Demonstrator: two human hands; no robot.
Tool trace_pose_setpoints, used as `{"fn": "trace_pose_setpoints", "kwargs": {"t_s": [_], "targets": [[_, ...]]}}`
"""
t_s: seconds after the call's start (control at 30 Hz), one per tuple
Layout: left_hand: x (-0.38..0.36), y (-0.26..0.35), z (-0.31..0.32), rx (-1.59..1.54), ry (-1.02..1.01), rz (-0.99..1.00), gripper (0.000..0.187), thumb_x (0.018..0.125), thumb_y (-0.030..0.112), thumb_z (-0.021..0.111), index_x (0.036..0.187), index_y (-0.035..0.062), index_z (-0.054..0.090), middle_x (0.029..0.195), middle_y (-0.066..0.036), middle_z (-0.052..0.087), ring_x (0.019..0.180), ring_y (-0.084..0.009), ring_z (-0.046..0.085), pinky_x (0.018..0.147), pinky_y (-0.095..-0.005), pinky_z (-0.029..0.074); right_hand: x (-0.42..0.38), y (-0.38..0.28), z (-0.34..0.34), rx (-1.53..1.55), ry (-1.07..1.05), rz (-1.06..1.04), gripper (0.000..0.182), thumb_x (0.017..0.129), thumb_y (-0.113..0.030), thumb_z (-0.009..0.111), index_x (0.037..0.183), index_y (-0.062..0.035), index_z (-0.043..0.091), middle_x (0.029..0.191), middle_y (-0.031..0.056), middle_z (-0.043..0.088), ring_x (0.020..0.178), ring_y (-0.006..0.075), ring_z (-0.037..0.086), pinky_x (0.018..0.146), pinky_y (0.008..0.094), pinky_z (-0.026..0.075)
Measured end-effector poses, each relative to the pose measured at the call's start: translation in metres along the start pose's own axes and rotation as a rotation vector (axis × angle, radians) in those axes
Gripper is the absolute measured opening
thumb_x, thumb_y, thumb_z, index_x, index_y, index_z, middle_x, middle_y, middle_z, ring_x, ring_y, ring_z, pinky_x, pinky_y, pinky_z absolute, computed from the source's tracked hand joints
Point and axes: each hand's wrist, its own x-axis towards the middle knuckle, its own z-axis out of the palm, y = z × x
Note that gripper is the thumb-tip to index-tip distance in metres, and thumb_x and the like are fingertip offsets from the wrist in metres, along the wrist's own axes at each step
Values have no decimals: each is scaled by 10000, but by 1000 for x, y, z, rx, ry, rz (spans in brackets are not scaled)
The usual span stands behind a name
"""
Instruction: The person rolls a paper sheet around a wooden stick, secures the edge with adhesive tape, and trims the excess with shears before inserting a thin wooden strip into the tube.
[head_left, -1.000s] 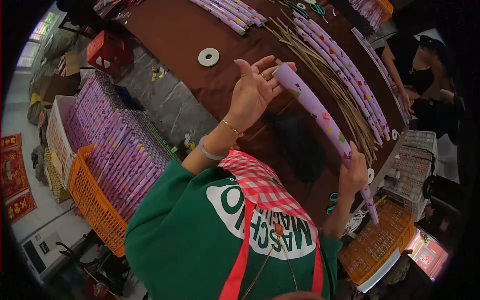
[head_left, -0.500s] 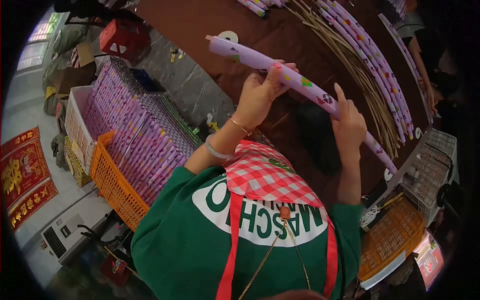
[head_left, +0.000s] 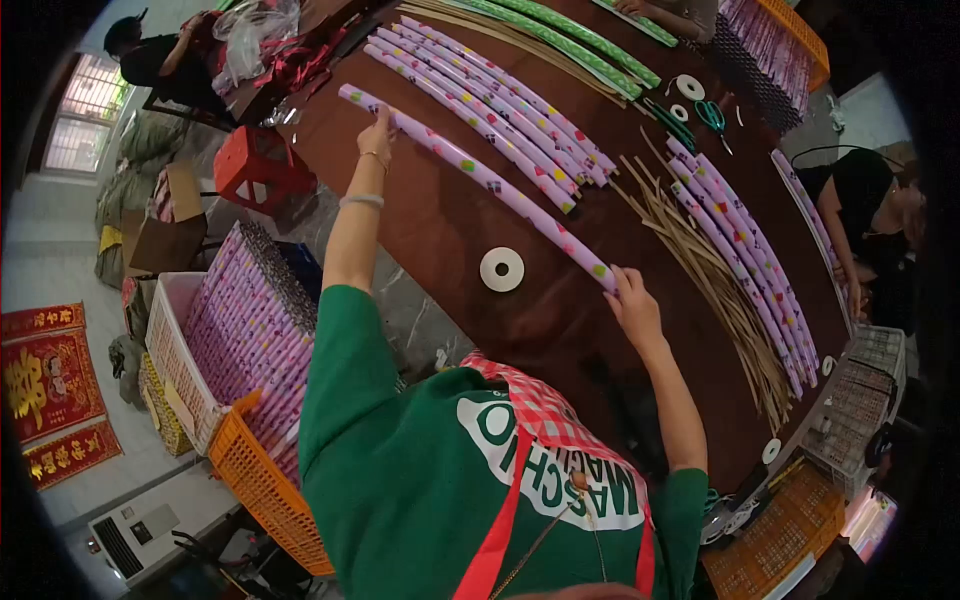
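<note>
A long roll of lilac patterned wrapping paper point(head_left: 490, 185) stretches slantwise over the brown table. Near its far left end my left hand point(head_left: 378, 137) is closed around it. My right hand point(head_left: 636, 308) grips the opposite end, with fingers on the tip. Just beyond lies a row of several similar lilac rolls point(head_left: 480, 108), roughly parallel to the held one. A white tape roll point(head_left: 502, 269) rests flat on the table between my arms.
Brown strips point(head_left: 715, 275) and more lilac rolls point(head_left: 750, 250) lie at right. Green rolls point(head_left: 560, 35), teal scissors point(head_left: 711, 117) and tape point(head_left: 690, 87) are farther back. A co-worker's arm point(head_left: 845, 250) rests at the right edge. Crates of rolls point(head_left: 265, 480) stand left.
My hands have moved apart along the roll to its ends. The roll has moved forward, beside the lilac row. The view has shifted, showing more of the far table.
</note>
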Motion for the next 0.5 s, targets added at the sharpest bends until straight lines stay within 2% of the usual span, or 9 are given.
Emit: {"fn": "trace_pose_setpoints", "kwargs": {"t_s": [0.07, 0.13, 0.2, 0.23, 0.27, 0.33, 0.37, 0.4, 0.5], "targets": [[48, -19, 17, -112, 99, 173, 652, 785, 469, 621, 1070, -101, 484, 938, -163, 570, 685, -204, 601, 534, -301, 510, 53, -9, 35, 58, -74, 103, 485, 766, -137, 643, 1205, -86, 442, 1095, 107, 478, 862, 310, 566, 720, 377, 480], [57, -50, 41, 333, 182, -30, 673, 792, 457, 598, 1072, -138, 460, 915, -171, 577, 584, -219, 599, 470, -319, 503, 91, -20, 50, -54, 33, 35, 478, 768, -139, 642, 1201, -86, 447, 1111, 106, 476, 904, 303, 550, 773, 379, 460], [23, -88, 81, 478, 54, -211, 647, 799, 403, 555, 1092, -156, 413, 852, -187, 591, 529, -248, 600, 458, -340, 513, 102, -27, 50, -104, 109, -33, 465, 769, -141, 641, 1193, -85, 460, 1137, 104, 472, 980, 290, 515, 865, 383, 412], [11, -112, 94, 213, -67, -346, 662, 806, 481, 561, 1069, -115, 446, 974, -189, 554, 796, -285, 598, 586, -405, 524, 98, -32, 34, -46, 78, -17, 458, 769, -141, 640, 1189, -85, 467, 1148, 103, 470, 1014, 284, 497, 903, 384, 386], [-51, -76, 123, 329, 59, -157, 697, 792, 464, 588, 1085, -144, 416, 1051, -240, 541, 901, -341, 587, 687, -453, 510, 89, -41, 5, -10, 87, -35, 389, 786, -126, 624, 1152, -80, 503, 1140, 112, 490, 986, 284, 521, 867, 375, 416], [-32, -121, 121, 877, 88, 214, 721, 777, 452, 605, 1082, -169, 401, 1043, -301, 540, 963, -400, 559, 816, -445, 460, 56, -44, -45, 34, 96, 40, 309, 801, -97, 607, 1100, -57, 541, 1109, 122, 529, 959, 293, 543, 830, 357, 443], [-51, -101, 133, 627, 98, 100, 653, 748, 370, 662, 1048, -156, 417, 1007, -340, 527, 958, -450, 530, 821, -441, 451, 36, -44, -69, 56, 142, 72, 290, 810, -88, 599, 1094, -51, 551, 1099, 124, 546, 952, 285, 556, 800, 354, 461], [-38, -115, 129, 858, 117, 247, 672, 745, 379, 660, 1050, -170, 420, 979, -338, 537, 978, -448, 514, 887, -471, 390, 16, -44, -92, 75, 192, 96, 272, 819, -78, 591, 1087, -45, 561, 1089, 127, 563, 946, 276, 569, 769, 351, 479], [-54, -104, 138, 956, 88, 192, 786, 746, 416, 646, 1147, -187, 339, 1206, -399, 332, 1159, -409, 371, 962, -460, 313, -41, -44, -134, 124, 309, 256, 287, 821, -49, 586, 1107, -39, 561, 1086, 130, 573, 969, 242, 575, 756, 353, 497]]}}
